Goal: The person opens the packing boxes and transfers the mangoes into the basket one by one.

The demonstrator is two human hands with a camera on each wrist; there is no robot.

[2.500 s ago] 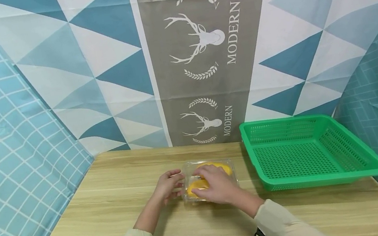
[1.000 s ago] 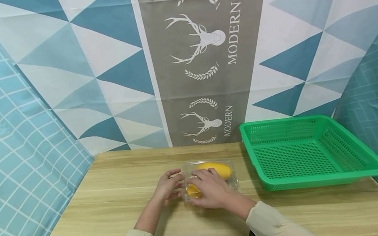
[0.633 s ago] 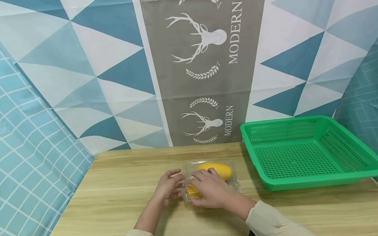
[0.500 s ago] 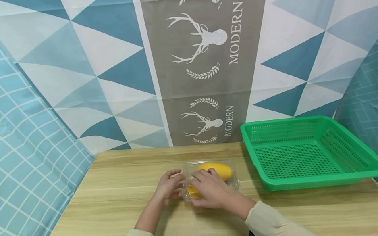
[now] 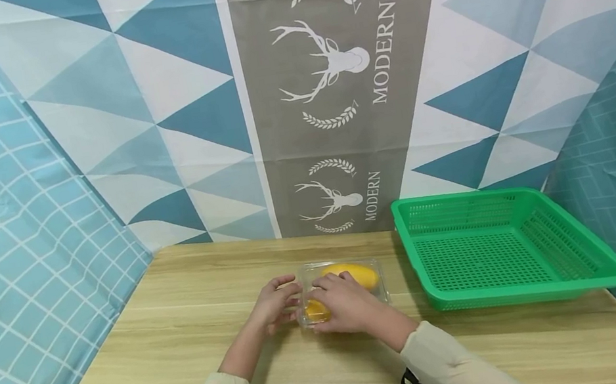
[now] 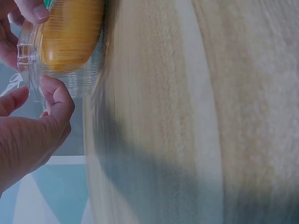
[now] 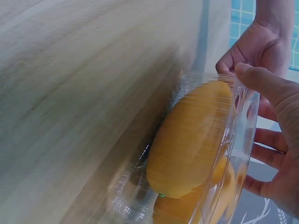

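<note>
A clear plastic clamshell box (image 5: 383,293) holds plump yellow mangoes (image 5: 359,275), which look like mangoes through its ribbed wall. It sits on the table in the middle of the head view. At its left edge, my left hand (image 5: 273,303) has bent fingers under the rim and the thumb above, as the left wrist view shows. My right hand (image 5: 347,302) lies over the near part of the lid. In the right wrist view, its thumb (image 7: 254,77) presses at the rim while the other fingers spread across the lid. Part of the nearer mango (image 7: 187,140) is hidden by this hand in the head view.
A green plastic basket (image 5: 529,295) with perforated walls stands at the right of the wooden table (image 5: 205,340). Patterned cloth (image 5: 322,84) hangs behind the table, with blue cloth (image 5: 9,230) along the left side.
Over the lid, my right hand has moved left and toward the near edge, baring more of the far mango. My left hand and the box have stayed in place.
</note>
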